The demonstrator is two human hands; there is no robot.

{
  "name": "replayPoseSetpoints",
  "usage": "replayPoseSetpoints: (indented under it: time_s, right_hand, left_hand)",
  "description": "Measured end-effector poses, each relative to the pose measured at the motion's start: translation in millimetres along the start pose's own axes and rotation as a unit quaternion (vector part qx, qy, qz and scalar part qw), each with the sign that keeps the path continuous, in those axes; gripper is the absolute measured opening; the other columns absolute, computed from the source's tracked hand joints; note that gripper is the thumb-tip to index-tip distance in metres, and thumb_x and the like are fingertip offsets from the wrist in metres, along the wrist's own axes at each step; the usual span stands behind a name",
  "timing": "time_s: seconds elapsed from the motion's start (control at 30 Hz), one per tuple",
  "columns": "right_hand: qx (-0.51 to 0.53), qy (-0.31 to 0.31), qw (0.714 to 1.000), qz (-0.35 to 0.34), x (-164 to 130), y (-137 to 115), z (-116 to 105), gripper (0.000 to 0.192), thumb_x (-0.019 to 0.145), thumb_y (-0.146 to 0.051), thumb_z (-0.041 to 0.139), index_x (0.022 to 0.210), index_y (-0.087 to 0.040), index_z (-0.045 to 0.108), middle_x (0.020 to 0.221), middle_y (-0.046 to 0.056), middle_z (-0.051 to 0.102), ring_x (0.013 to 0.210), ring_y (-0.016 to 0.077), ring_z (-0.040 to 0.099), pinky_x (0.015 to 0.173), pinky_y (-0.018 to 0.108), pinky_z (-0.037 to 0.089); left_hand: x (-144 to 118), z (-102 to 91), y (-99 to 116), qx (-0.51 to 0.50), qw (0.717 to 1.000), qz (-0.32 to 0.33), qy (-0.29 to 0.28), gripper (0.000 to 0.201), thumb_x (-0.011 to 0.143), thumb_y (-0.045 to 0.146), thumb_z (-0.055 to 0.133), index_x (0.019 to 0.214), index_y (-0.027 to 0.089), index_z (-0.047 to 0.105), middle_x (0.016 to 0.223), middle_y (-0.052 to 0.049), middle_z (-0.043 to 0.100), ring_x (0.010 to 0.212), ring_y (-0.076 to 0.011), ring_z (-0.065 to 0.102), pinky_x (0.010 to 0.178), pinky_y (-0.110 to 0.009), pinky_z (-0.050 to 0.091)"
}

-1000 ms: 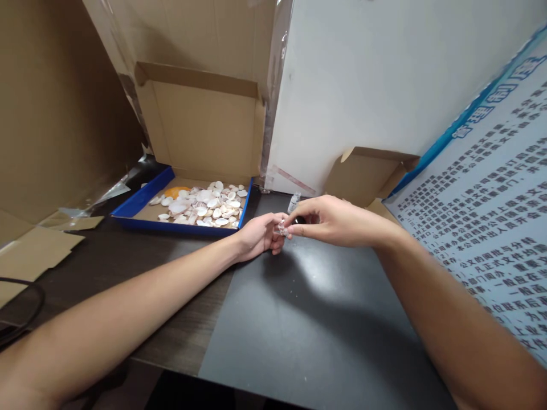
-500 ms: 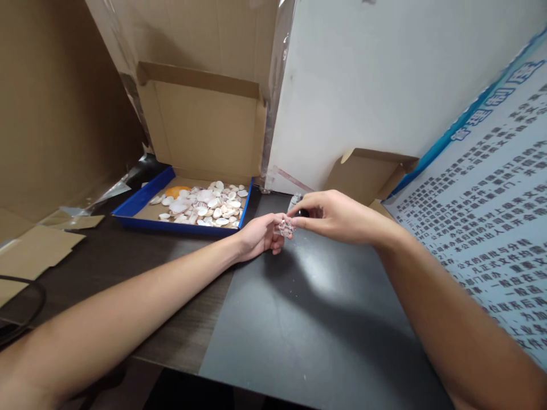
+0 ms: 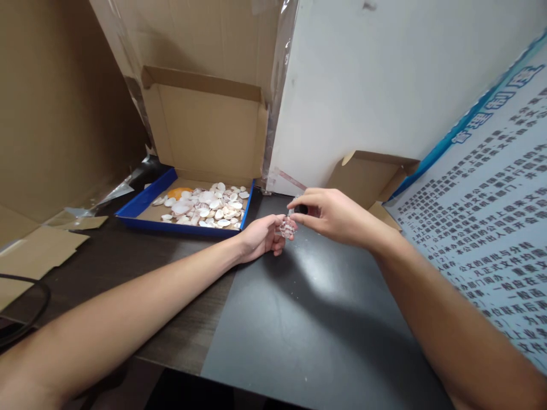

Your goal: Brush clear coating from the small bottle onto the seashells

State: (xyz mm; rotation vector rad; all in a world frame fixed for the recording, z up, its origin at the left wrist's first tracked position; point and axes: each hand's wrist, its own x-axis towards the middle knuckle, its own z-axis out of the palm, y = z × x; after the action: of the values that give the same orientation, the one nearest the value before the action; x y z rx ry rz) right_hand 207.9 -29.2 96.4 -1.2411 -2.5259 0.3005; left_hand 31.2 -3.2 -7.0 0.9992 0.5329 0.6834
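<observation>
My left hand [image 3: 262, 237] is closed on a small ribbed seashell [image 3: 288, 228], pale with reddish-brown markings, held up over the grey mat. Just above and to the right, my right hand [image 3: 325, 209] has its thumb and index finger nearly together at the shell's upper edge. A small whitish bit shows at those fingertips; I cannot make out what it is. A round black object [image 3: 302, 209] shows between the right thumb and fingers; whether they grip it is unclear.
A blue-edged box [image 3: 179, 224] with its lid propped up stands at back left, with many white seashells [image 3: 207, 206] and an orange piece [image 3: 178, 193] inside. Another cardboard box [image 3: 363, 177] leans at the back. Tiny crumbs dot the grey mat [image 3: 299, 341]. Cardboard pieces [image 3: 40, 250] lie left.
My right fingertips have drawn up slightly from the shell's face, uncovering more of its ribs. The left hand still has the shell, and the whole view has shifted a little.
</observation>
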Motion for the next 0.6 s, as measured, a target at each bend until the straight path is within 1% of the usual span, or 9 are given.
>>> replayPoseSetpoints:
  time_s: [0.07,0.17,0.2,0.3,0.33,0.43,0.47,0.57,0.6]
  right_hand:
    - [0.009,0.023,1.000,-0.008,0.1,-1.2,0.8,0.027,0.090,-0.036,0.059,0.106,-0.019,0.074,0.090,0.006,0.069,0.072,0.0141,0.058,0.064,0.025,0.041]
    - [0.047,-0.044,0.998,-0.021,-0.8,-2.8,0.3,0.027,0.090,-0.039,0.059,0.105,-0.021,0.074,0.086,0.004,0.069,0.070,0.0137,0.058,0.062,0.024,0.042]
    - [0.036,-0.047,0.998,-0.018,-1.1,-2.8,-0.1,0.027,0.090,-0.038,0.060,0.104,-0.021,0.074,0.086,0.004,0.070,0.070,0.0139,0.058,0.062,0.025,0.041]
    - [-0.011,-0.008,1.000,0.003,-1.6,-1.8,-1.3,0.027,0.089,-0.038,0.060,0.103,-0.019,0.074,0.088,0.006,0.070,0.072,0.0148,0.059,0.064,0.026,0.041]
    - [-0.006,-0.015,1.000,0.004,-1.7,-1.5,-1.8,0.028,0.089,-0.039,0.060,0.104,-0.019,0.074,0.088,0.005,0.070,0.072,0.0149,0.059,0.064,0.026,0.041]
    - [0.025,-0.082,0.996,-0.005,-2.2,-1.5,-3.0,0.029,0.090,-0.041,0.059,0.105,-0.022,0.074,0.086,0.004,0.071,0.070,0.0142,0.059,0.061,0.025,0.040]
    - [0.011,-0.077,0.997,-0.001,-2.3,-1.7,-3.1,0.028,0.089,-0.040,0.060,0.104,-0.022,0.074,0.086,0.004,0.071,0.069,0.0141,0.059,0.061,0.025,0.040]
    - [-0.040,-0.010,0.999,0.017,-2.4,-2.4,-2.6,0.026,0.088,-0.037,0.061,0.102,-0.021,0.075,0.089,0.005,0.071,0.071,0.0147,0.059,0.063,0.026,0.040]
    - [-0.032,-0.012,0.999,0.016,-2.4,-2.7,-2.4,0.026,0.088,-0.038,0.060,0.103,-0.021,0.075,0.089,0.005,0.071,0.071,0.0149,0.059,0.064,0.026,0.040]
  left_hand:
    - [0.2,-0.1,-0.2,0.002,1.000,0.000,0.007,0.017,0.082,0.023,0.040,0.085,0.015,0.055,0.072,-0.004,0.058,0.044,-0.0102,0.042,0.044,-0.024,0.037]
    - [0.1,0.1,-0.2,-0.007,1.000,0.000,0.014,0.011,0.081,0.021,0.042,0.081,0.016,0.052,0.071,-0.004,0.058,0.044,-0.0104,0.042,0.044,-0.024,0.038]
    - [-0.1,0.3,-0.1,-0.009,1.000,0.000,0.013,0.011,0.081,0.021,0.042,0.081,0.016,0.052,0.071,-0.003,0.058,0.044,-0.0104,0.043,0.044,-0.024,0.038]
    - [-1.0,1.0,0.5,-0.006,1.000,0.001,0.013,0.013,0.082,0.023,0.043,0.084,0.016,0.053,0.071,-0.003,0.058,0.045,-0.0104,0.043,0.044,-0.023,0.038]
    - [-1.4,1.3,0.8,-0.005,1.000,0.001,0.012,0.012,0.082,0.022,0.043,0.084,0.016,0.053,0.071,-0.003,0.057,0.045,-0.0102,0.042,0.044,-0.023,0.037]
    - [-2.2,2.0,1.7,-0.006,1.000,0.002,0.006,0.009,0.079,0.017,0.042,0.081,0.017,0.051,0.069,-0.002,0.055,0.045,-0.0099,0.042,0.044,-0.022,0.037]
    - [-2.3,2.2,2.0,-0.006,1.000,0.002,0.005,0.010,0.078,0.017,0.042,0.082,0.017,0.051,0.069,-0.001,0.055,0.045,-0.0098,0.042,0.044,-0.022,0.037]
    - [-2.6,2.4,2.7,-0.001,1.000,0.001,0.006,0.012,0.079,0.018,0.042,0.085,0.016,0.052,0.071,-0.002,0.056,0.045,-0.0099,0.042,0.043,-0.022,0.037]
    - [-2.6,2.4,2.9,-0.001,1.000,0.000,0.009,0.012,0.079,0.019,0.042,0.085,0.016,0.052,0.071,-0.002,0.056,0.045,-0.0100,0.041,0.043,-0.022,0.037]
